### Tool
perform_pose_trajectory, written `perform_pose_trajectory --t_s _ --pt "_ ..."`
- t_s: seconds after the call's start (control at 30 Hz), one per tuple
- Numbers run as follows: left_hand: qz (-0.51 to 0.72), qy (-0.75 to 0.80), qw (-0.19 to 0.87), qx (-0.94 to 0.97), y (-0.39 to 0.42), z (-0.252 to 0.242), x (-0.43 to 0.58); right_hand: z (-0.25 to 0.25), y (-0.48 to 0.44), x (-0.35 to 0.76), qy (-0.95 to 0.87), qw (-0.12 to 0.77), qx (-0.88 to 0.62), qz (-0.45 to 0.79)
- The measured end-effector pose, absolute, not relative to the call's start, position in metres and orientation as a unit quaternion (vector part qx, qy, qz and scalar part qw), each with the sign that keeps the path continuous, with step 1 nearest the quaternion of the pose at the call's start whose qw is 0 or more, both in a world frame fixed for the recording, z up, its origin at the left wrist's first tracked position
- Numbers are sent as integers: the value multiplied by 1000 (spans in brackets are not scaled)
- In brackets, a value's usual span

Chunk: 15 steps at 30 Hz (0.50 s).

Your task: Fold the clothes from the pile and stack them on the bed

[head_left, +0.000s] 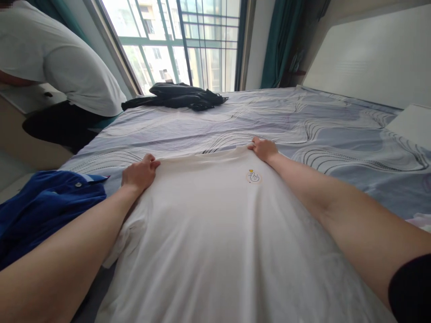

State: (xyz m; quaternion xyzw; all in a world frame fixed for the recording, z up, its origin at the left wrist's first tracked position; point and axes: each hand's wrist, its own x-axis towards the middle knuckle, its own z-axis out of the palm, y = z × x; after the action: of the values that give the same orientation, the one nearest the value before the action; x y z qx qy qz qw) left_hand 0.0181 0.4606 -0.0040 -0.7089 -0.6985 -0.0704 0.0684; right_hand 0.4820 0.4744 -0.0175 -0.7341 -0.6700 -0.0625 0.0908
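A white T-shirt point(208, 224) stretches toward me over the bed, front side up, with a small hand-and-heart print on the right of its chest. My left hand point(139, 172) pinches its left shoulder, fingers closed on the cloth. At the other shoulder, beside the collar, my right hand point(264, 149) grips the fabric in the same way. The collar edge runs between the two hands. One short sleeve hangs bunched below my left wrist. The shirt's lower hem is out of view.
A blue collared shirt point(57, 202) lies to the left. Black clothing point(178, 96) is heaped at the bed's far edge, before the window. The patterned bedsheet point(276, 116) spreads beyond my hands to a white headboard point(367, 58). Another person point(74, 63) in white bends at the upper left.
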Motion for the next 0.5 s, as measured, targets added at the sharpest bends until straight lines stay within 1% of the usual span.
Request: perform_pose_trajectory --t_s 0.13,0.17,0.23,0.3,0.33,0.43,0.5 --pt "-29 -702 53 -710 460 5 23 -15 445 449 -646 127 -738 -148" --pt "-18 -705 44 -707 460 10 26 -16 431 440 -649 138 -733 -148" --pt "-2 -715 33 -698 457 21 38 -21 402 428 -679 144 -714 -88" --pt "0 -731 42 -681 448 32 59 -25 377 423 -699 115 -706 12" --pt "-13 -740 59 -670 440 36 73 -26 368 423 -708 104 -697 42" --pt "-78 -742 125 -654 397 33 129 -22 351 420 -706 89 -698 80" --pt "-91 -656 96 -743 360 19 166 -19 341 411 -677 100 -725 76"
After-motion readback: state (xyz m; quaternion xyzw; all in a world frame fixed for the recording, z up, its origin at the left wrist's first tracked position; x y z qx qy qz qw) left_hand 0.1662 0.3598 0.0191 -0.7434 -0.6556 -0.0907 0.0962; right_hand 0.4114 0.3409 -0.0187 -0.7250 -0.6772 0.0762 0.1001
